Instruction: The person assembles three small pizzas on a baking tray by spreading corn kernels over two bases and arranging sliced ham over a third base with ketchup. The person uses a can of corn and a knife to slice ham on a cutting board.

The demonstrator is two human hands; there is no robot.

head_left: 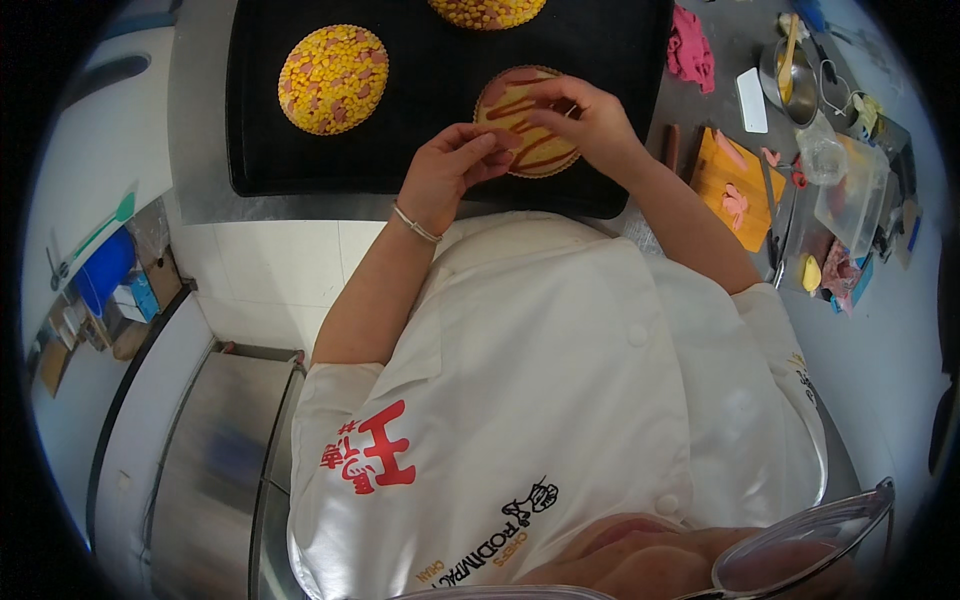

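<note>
Black baking tray [300, 170] lies far from me on the steel counter, and both my arms reach out over its near edge: my left hand [450, 170], a thin bracelet at the wrist, pinches a small pinkish slice, fingers together on it. My right hand [590, 125] arches over the round tart [525, 125], fingertips closed on another bit. Its pale top carries brown sauce streaks running diagonally; being round, it has no long axis

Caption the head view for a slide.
Both hands place toppings on a sauced tart on a black tray.
</note>
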